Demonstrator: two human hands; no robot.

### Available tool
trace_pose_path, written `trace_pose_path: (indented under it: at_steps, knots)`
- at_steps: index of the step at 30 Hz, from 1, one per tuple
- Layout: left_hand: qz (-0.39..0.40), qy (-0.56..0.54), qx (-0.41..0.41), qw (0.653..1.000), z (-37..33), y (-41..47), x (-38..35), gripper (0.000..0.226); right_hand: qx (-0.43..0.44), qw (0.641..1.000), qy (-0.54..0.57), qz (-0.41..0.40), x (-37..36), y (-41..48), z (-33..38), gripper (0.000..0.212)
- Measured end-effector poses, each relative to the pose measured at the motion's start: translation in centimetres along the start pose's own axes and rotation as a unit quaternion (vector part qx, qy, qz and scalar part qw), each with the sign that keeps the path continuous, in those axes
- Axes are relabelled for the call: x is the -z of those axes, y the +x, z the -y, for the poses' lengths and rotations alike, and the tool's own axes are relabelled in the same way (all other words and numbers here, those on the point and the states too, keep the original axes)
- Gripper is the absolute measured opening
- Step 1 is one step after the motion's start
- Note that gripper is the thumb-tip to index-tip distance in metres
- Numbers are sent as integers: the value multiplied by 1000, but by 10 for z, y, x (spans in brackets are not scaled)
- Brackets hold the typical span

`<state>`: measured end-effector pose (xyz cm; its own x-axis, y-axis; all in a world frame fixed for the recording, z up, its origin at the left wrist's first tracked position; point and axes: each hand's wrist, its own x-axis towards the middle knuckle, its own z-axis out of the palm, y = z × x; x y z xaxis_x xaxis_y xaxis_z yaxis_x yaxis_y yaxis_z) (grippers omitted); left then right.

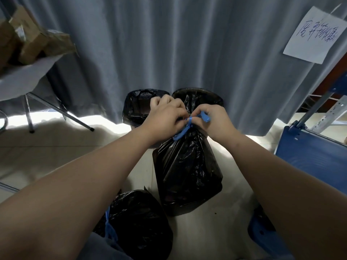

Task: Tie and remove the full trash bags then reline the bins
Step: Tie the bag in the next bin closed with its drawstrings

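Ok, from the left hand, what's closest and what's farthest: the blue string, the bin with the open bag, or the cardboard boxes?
1. Blue string: pinched in the left hand, atop the full bag.
2. Bin with the open bag: just behind that hand, by the curtain.
3. Cardboard boxes: far off on the table, up left.

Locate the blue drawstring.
Head view, centre: blue drawstring around the black bag, pinched by left hand and right hand, in front of the bins.
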<state>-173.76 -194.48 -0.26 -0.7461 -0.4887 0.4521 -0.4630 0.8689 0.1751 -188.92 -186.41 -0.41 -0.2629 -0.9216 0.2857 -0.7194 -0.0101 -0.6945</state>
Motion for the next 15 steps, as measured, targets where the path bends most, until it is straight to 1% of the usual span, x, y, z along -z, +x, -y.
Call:
trace_pose_path:
  at_steps: [3,5,7,9,10,11,12,13,15]
  knots:
    - [-8,18,-36,999,-3,-1,3,12,36,999,-29,22,2,-1,3,9]
    - [23,5,-43,999,-3,-2,2,15,31,998,-40,28,4,-4,0,8]
    - [95,4,-10,995,6,-9,-5,14,2,994,-94,46,7,-9,-14,11]
    - [220,24,42,974,14,-17,-14,8,-67,980,-161,95,9,-17,-33,12]
    - [267,27,57,962,15,-21,-18,4,-103,973,-173,113,8,-22,-39,12]
    - [284,18,68,956,15,-22,-21,4,-131,972,-158,112,7,-24,-43,15]
    - [274,-6,83,958,16,-21,-22,6,-154,978,-108,89,7,-24,-44,18]
    - [249,-41,105,962,16,-19,-22,5,-173,983,-34,57,8,-23,-42,20]
    - [187,-124,148,963,20,-15,-21,3,-193,975,107,22,11,-21,-32,24]
